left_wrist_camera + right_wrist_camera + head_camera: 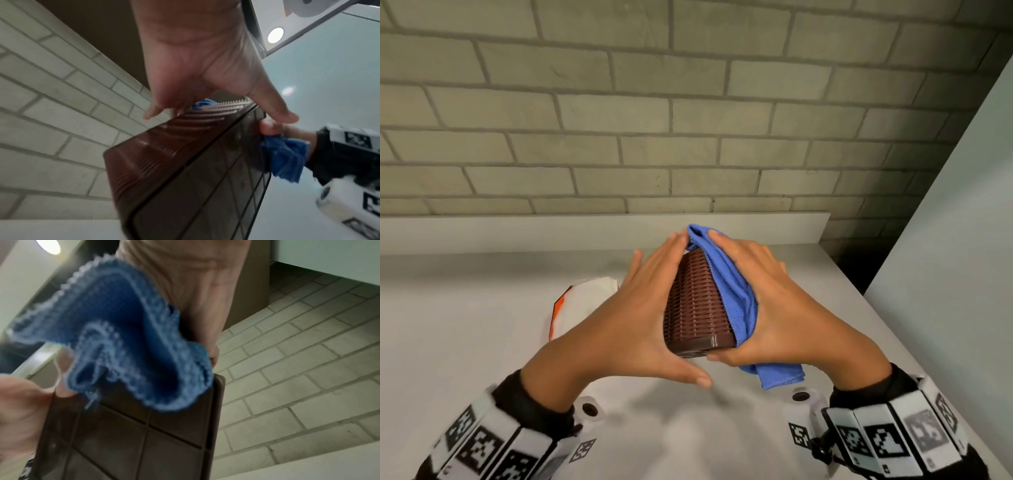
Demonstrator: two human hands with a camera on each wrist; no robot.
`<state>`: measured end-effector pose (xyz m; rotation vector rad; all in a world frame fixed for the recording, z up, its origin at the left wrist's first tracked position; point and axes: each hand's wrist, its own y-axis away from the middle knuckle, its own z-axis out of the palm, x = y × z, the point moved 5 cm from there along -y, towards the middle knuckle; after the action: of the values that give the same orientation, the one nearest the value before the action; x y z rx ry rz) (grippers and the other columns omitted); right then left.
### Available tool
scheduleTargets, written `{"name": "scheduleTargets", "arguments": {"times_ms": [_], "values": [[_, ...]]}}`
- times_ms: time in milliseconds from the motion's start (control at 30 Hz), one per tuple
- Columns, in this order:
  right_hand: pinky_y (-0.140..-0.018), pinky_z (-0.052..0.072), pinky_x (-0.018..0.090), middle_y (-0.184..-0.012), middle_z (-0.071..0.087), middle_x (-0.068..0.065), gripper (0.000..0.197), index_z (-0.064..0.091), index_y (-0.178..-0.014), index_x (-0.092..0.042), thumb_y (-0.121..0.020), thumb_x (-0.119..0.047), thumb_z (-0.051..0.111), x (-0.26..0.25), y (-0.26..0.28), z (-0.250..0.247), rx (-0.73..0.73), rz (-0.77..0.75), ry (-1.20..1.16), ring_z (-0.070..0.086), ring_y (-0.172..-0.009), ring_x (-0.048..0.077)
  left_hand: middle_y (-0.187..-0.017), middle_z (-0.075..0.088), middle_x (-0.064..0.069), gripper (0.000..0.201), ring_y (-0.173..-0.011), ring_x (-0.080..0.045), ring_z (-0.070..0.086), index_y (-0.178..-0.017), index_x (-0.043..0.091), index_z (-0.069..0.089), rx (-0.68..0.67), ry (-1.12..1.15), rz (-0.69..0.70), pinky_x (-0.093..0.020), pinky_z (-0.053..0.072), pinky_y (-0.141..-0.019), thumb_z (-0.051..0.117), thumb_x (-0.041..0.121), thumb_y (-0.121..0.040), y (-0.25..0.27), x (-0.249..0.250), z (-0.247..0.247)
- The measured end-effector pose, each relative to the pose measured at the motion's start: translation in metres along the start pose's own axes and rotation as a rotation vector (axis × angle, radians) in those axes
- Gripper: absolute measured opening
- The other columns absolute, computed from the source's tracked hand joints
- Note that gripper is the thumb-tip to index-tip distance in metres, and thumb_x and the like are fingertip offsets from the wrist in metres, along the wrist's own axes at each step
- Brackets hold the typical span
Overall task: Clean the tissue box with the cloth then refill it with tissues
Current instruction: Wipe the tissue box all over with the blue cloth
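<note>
A brown woven tissue box [693, 308] is held tilted above the counter between both hands. My left hand [633, 308] lies flat on its left side with straight fingers. My right hand [774, 301] presses a blue cloth [732, 291] against the right side, its thumb hooked under the bottom edge and pinning the cloth. The left wrist view shows the box [164, 154] from below with the cloth [285, 159] hanging at its corner. In the right wrist view the bunched cloth [123, 337] covers part of the box's gridded underside [144, 434].
A white tissue pack [582, 301] with an orange edge lies on the grey counter [482, 342], partly hidden behind my left hand. A low backsplash [517, 229] and a brick wall stand behind. A pale panel [945, 240] bounds the counter on the right.
</note>
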<state>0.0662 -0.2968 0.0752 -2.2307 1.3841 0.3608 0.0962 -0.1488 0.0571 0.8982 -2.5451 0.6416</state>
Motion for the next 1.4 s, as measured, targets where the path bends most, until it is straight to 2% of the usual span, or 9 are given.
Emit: {"name": "scheduleTargets", "arguments": {"times_ms": [133, 267, 433, 600, 867, 967, 1167, 1267, 1400], "values": [[-0.111, 0.018, 0.024, -0.134, 0.021, -0.024, 0.122, -0.001, -0.142, -0.048, -0.054, -0.050, 0.083, -0.004, 0.001, -0.001, -0.009, -0.037, 0.027, 0.018, -0.129, -0.007, -0.150, 0.022, 0.023, 0.145, -0.140, 0.000, 0.025, -0.149, 0.033, -0.005, 0.034, 0.196, -0.047, -0.037, 0.026, -0.117, 0.085, 0.060, -0.038, -0.003, -0.002, -0.002], [-0.105, 0.016, 0.018, -0.127, 0.020, -0.022, 0.119, 0.002, -0.143, -0.044, -0.054, -0.049, 0.082, -0.004, -0.001, 0.002, 0.001, -0.060, 0.112, 0.017, -0.120, -0.007, -0.133, 0.034, 0.028, 0.121, -0.123, 0.017, 0.033, -0.133, 0.053, 0.010, 0.100, 0.216, -0.086, 0.001, 0.029, -0.097, 0.087, 0.051, -0.039, 0.000, -0.006, 0.007], [-0.110, 0.008, 0.016, -0.126, 0.011, -0.031, 0.127, -0.008, -0.139, -0.055, -0.049, -0.057, 0.082, 0.001, -0.001, 0.008, -0.080, -0.004, 0.048, 0.008, -0.122, -0.013, -0.118, 0.047, 0.026, 0.099, -0.110, 0.013, 0.048, -0.118, 0.051, 0.027, 0.218, 0.273, -0.112, 0.001, 0.038, -0.083, 0.089, 0.032, -0.043, 0.003, -0.014, 0.015], [-0.113, 0.002, 0.020, -0.147, 0.018, -0.020, 0.065, -0.004, -0.133, -0.058, -0.078, -0.075, 0.026, 0.011, -0.001, 0.015, 0.044, 0.087, -0.014, 0.007, -0.137, -0.007, -0.118, 0.052, 0.025, 0.098, -0.111, 0.004, 0.054, -0.119, 0.056, 0.031, 0.262, 0.342, -0.073, -0.004, 0.042, -0.085, 0.087, 0.036, -0.041, 0.008, -0.020, 0.019], [-0.104, 0.044, 0.029, -0.129, 0.058, -0.011, 0.042, 0.043, -0.133, -0.040, -0.090, -0.039, 0.045, 0.038, 0.010, 0.015, 0.307, 0.343, -0.673, 0.057, -0.116, 0.003, -0.124, 0.042, 0.040, 0.105, -0.119, 0.011, 0.046, -0.118, 0.070, 0.021, 0.230, 0.417, -0.050, -0.001, 0.038, -0.092, 0.085, 0.041, -0.041, 0.012, -0.021, 0.019], [-0.108, 0.031, 0.015, -0.147, 0.035, -0.008, 0.052, 0.026, -0.144, -0.039, -0.093, -0.049, 0.036, 0.024, 0.011, 0.015, 0.351, 0.337, -0.309, 0.038, -0.127, 0.000, -0.131, 0.041, 0.025, 0.109, -0.125, 0.001, 0.044, -0.128, 0.057, 0.019, 0.218, 0.380, -0.040, -0.005, 0.039, -0.094, 0.086, 0.037, -0.044, 0.011, -0.020, 0.022], [-0.115, -0.018, 0.026, -0.157, -0.008, -0.017, 0.059, -0.005, -0.144, -0.045, -0.087, -0.060, -0.004, -0.026, 0.008, 0.045, 0.231, 0.100, 0.118, -0.026, -0.142, 0.005, -0.129, 0.048, 0.014, 0.092, -0.120, -0.010, 0.053, -0.128, 0.044, 0.032, 0.281, 0.463, -0.044, -0.028, 0.049, -0.095, 0.082, 0.023, -0.053, 0.010, -0.015, 0.033], [-0.118, -0.008, 0.027, -0.158, 0.009, -0.017, 0.051, 0.009, -0.141, -0.049, -0.091, -0.058, 0.010, 0.002, 0.005, 0.029, 0.287, 0.149, 0.058, -0.012, -0.144, -0.001, -0.135, 0.045, 0.009, 0.103, -0.129, -0.017, 0.047, -0.130, 0.045, 0.032, 0.306, 0.500, -0.058, -0.039, 0.046, -0.103, 0.087, 0.020, -0.047, 0.014, -0.020, 0.033], [-0.099, 0.045, 0.018, -0.125, 0.060, -0.010, 0.030, 0.044, -0.126, -0.046, -0.100, -0.039, 0.032, 0.045, 0.010, 0.016, 0.368, 0.388, -0.614, 0.055, -0.119, 0.004, -0.140, 0.037, 0.017, 0.111, -0.141, -0.015, 0.031, -0.130, 0.056, 0.023, 0.278, 0.436, -0.036, -0.046, 0.037, -0.110, 0.090, 0.027, -0.048, 0.017, -0.016, 0.027]]}}
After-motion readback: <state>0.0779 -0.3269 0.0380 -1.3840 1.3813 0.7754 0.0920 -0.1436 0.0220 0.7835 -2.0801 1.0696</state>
